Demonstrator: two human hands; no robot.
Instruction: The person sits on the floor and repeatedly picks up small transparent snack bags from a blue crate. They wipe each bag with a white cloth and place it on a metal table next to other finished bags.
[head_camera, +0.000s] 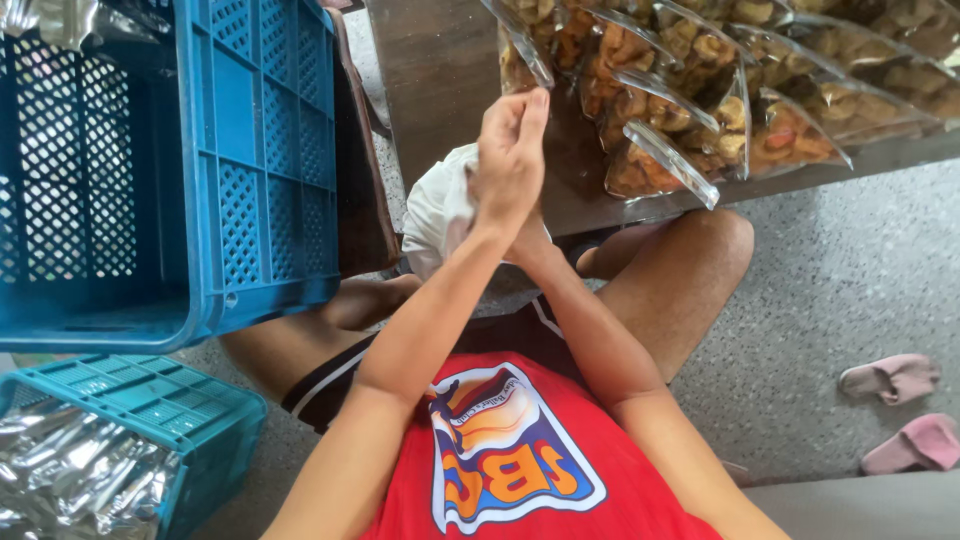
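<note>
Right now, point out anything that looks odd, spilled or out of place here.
Little stands out. The snack bags lie overlapping in rows on the low table, none visibly torn or spilled. Two pink slippers lie loose and askew on the floor. Both hands are pressed together by a white bag.

A bright blue lattice-walled plastic crate (240, 170) stands above a teal plastic basket (150, 410) of silver foil bags (70, 480). Clear snack bags (690, 90) show golden-brown pieces; pink slippers (900, 410); a seemingly white cloth bundle (440, 210).
</note>
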